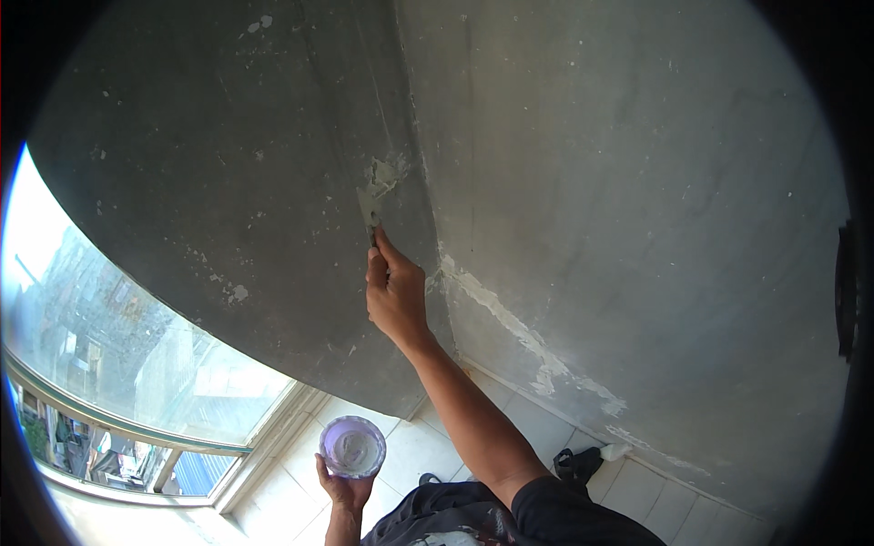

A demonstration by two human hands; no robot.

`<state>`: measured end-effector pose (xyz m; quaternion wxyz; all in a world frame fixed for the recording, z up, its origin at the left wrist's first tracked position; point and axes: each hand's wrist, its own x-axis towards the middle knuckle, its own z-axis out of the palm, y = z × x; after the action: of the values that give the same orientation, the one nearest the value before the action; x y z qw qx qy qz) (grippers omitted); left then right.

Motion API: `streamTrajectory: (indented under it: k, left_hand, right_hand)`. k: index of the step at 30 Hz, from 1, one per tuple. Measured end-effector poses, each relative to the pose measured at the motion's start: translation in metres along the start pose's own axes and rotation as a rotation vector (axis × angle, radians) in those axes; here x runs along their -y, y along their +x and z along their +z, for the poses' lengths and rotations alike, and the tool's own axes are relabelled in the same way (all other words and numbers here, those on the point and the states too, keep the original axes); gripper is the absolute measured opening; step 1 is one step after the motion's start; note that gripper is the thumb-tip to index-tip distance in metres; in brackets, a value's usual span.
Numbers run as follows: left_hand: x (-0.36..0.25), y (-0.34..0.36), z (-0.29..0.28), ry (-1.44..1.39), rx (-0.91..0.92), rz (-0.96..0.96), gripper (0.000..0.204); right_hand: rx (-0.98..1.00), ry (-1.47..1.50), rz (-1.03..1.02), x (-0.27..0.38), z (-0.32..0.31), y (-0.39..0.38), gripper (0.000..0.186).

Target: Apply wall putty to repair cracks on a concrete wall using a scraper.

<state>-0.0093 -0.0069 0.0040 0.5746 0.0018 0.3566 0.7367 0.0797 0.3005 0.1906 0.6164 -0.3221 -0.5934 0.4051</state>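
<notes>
My right hand is stretched up to the dark grey wall, closed round the handle of a putty knife. The knife's blade lies against the wall, at the lower edge of a pale, rough patch of filler or bare plaster near the corner. Low down by my body, my left hand grips a round purple tub from below and the side. Whitish paste shows inside the tub.
A lighter grey wall meets the dark one at a corner, with a long pale streak slanting down it. On the left is a window. White floor tiles lie below, with dark footwear near the right wall.
</notes>
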Motion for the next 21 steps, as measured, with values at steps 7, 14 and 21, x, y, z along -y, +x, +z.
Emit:
streamTrajectory:
  k: [7, 14, 21]
  left_hand:
    - [0.011, -0.002, 0.003, -0.023, 0.012, 0.014, 0.093]
    - [0.012, -0.010, -0.013, -0.063, -0.017, 0.011, 0.092]
    - [0.005, 0.001, 0.001, -0.038, 0.043, 0.007, 0.092]
  right_hand:
    - [-0.026, -0.285, 0.118, -0.032, -0.036, 0.072, 0.041]
    - [0.172, -0.017, 0.387, 0.011, -0.028, 0.044, 0.040]
    - [0.292, 0.148, 0.478, 0.031, -0.050, 0.035, 0.039]
